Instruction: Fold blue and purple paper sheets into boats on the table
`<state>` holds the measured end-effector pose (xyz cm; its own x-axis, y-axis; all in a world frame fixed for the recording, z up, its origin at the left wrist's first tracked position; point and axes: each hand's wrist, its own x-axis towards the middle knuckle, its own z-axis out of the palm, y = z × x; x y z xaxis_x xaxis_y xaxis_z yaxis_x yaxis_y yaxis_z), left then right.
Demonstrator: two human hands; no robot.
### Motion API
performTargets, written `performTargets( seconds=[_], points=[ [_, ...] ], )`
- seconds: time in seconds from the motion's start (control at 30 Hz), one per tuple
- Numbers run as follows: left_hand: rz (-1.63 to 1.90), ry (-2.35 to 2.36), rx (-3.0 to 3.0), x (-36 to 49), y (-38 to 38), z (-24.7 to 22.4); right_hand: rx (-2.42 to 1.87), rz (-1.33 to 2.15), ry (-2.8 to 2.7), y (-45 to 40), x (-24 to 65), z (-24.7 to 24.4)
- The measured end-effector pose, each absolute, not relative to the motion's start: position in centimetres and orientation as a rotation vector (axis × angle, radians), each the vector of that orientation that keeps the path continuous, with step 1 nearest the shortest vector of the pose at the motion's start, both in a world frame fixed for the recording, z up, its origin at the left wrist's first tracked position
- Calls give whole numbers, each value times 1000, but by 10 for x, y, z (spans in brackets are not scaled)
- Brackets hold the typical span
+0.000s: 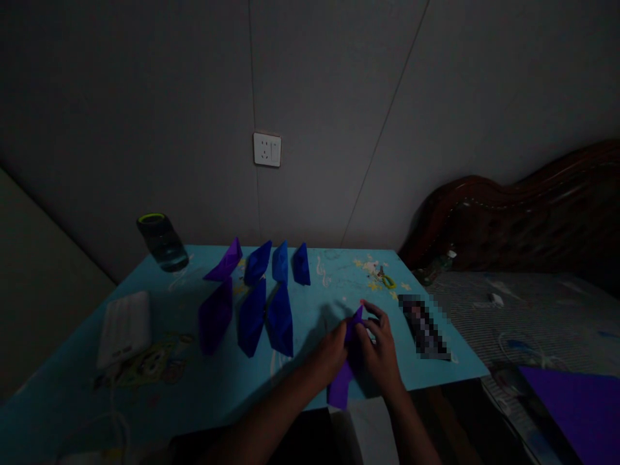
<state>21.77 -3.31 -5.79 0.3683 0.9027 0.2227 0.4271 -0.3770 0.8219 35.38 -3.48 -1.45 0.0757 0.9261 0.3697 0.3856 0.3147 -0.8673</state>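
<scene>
A piece of purple folding paper (340, 386) lies near the table's front edge, its far end folded to a point and its near end a flat strip. My left hand (335, 349) is closed on its left side at the folded part. From the right, my right hand (380, 339) pinches the same fold with bent fingers and thumb. Part of the paper is hidden under both hands. To the left stand several folded paper boats in two rows, among them a purple boat (227, 261), a dark blue boat (252, 320) and a lighter blue boat (279, 261).
On the blue table (334, 290) a white power bank (124, 329) with a cable lies left, near a dark water bottle (163, 242). Small scissors (387, 279) and a blurred-out flat item (423, 326) lie right. Beyond the right edge are a bed (477, 303) and purple sheets (576, 407).
</scene>
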Motion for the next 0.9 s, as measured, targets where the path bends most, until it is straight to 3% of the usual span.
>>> performTargets(
  seconds=[0.13, 0.3, 0.57, 0.9],
  points=[
    [900, 1084, 1905, 212, -40, -45, -1297, 1006, -1236, -23, 362, -5],
    [930, 958, 1890, 194, -65, -20, -1305, 1150, -996, -12, 378, 3],
    [616, 864, 2064, 148, -104, 36, -1194, 1510, -721, -15, 382, 13],
    [449, 1151, 2718, 132, -115, 21, -1193, 1621, -680, -29, 375, 7]
  ],
)
